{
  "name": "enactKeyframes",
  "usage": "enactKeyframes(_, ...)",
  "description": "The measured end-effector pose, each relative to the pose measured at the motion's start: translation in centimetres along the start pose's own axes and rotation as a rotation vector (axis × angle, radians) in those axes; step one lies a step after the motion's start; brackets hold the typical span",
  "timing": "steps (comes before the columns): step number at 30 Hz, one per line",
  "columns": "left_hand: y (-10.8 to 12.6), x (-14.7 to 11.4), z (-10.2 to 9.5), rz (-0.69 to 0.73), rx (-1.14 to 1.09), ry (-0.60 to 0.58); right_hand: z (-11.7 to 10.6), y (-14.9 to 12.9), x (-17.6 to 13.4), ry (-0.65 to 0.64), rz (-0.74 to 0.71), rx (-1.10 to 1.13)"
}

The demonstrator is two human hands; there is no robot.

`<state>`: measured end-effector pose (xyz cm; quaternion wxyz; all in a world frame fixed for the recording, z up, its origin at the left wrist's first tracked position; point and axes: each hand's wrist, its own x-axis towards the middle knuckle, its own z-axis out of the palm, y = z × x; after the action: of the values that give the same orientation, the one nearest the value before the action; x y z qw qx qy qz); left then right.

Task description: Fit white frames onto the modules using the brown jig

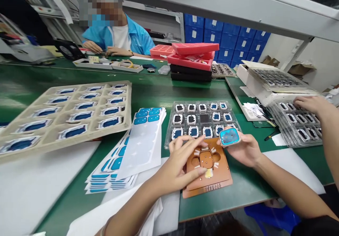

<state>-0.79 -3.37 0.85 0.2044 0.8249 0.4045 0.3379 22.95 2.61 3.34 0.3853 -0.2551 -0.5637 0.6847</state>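
Observation:
My right hand [245,151] pinches a watch case [229,137], a rounded rectangle with a shiny blue face, tilted toward me. It is held just above the back right corner of an orange-brown fixture block [196,187]. My left hand [180,162] lies over the left side of that block with fingers stretched out, thumb near a yellow patch. A recess shaped like the case, with white strips around it, shows in the block. Behind it stands a clear plastic tray [169,128] of similar cases, some dark, some blue. One hand partly covers its front edge.
To the left are sheets of blue stickers [140,137] and a beige tray [127,102] of cases. At right, another person's hand [309,103] reaches onto stacked clear trays [293,126]. A co-worker [122,35] sits opposite, near red boxes [194,48]. A metal beam [212,6] crosses overhead.

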Motion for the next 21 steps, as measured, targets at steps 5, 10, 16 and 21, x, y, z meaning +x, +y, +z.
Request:
enactKeyframes(5, 0.4, 0.5, -0.5, 0.092, 0.133, -0.081, -0.3, 0.2, 0.5, 0.07, 0.023, 0.016)
enactKeyframes(10, 0.1, 0.2, -0.4, 0.115, 0.165, -0.004, -0.2, 0.9, 0.0, 0.014, -0.062, -0.063)
enactKeyframes(16, -0.1, -0.1, -0.1, 0.197, 0.248, 0.109, 0.0, 1.8, -0.7, -0.152, -0.238, -0.284)
enactKeyframes(21, -0.1, 0.0, -0.1, 0.2, 0.312, 0.084, 0.0, 2.0, -0.6, -0.101, -0.26, -0.403)
